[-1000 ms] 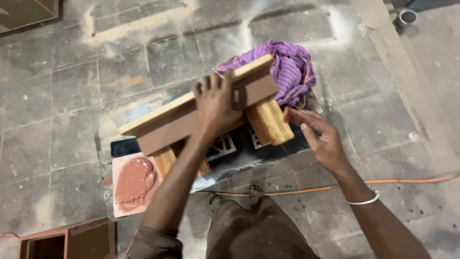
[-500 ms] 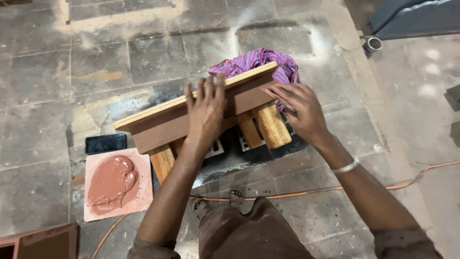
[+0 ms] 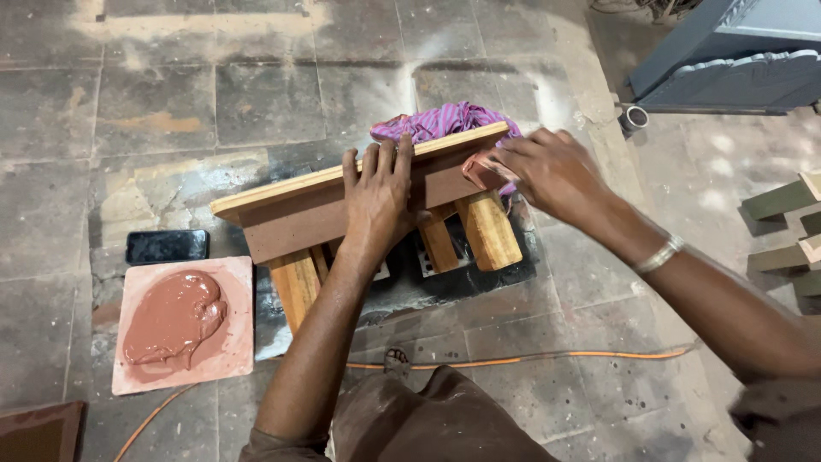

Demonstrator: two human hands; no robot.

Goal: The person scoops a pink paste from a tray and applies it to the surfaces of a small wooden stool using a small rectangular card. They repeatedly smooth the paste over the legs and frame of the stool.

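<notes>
A small wooden stool [image 3: 376, 201] lies tipped on its side on the stone floor [image 3: 171, 111], its flat seat edge turned upward and its pale turned legs pointing toward the person. The left hand [image 3: 376, 192] is draped over the middle of the stool's brown side rail, fingers spread and curled over the top edge, gripping the stool and steadying it. The right hand [image 3: 547, 171] sits at the stool's right end, fingers bent and pressed against the rail there, with a small reddish-brown pad [image 3: 481, 168] pinched under its fingertips; what the pad is cannot be told. A silver bangle [image 3: 660, 254] circles that wrist. Just behind the stool, touching its far edge, a purple striped cloth [image 3: 436, 121] is bunched on the floor. To the left of the stool lies a square pink board [image 3: 231, 342] carrying a thick smear of reddish-brown paste [image 3: 171, 316], and a dark phone [image 3: 168, 246] rests just beyond that board. An orange cable [image 3: 547, 358] runs across the floor in front of the stool, between it and the person's knees.
</notes>
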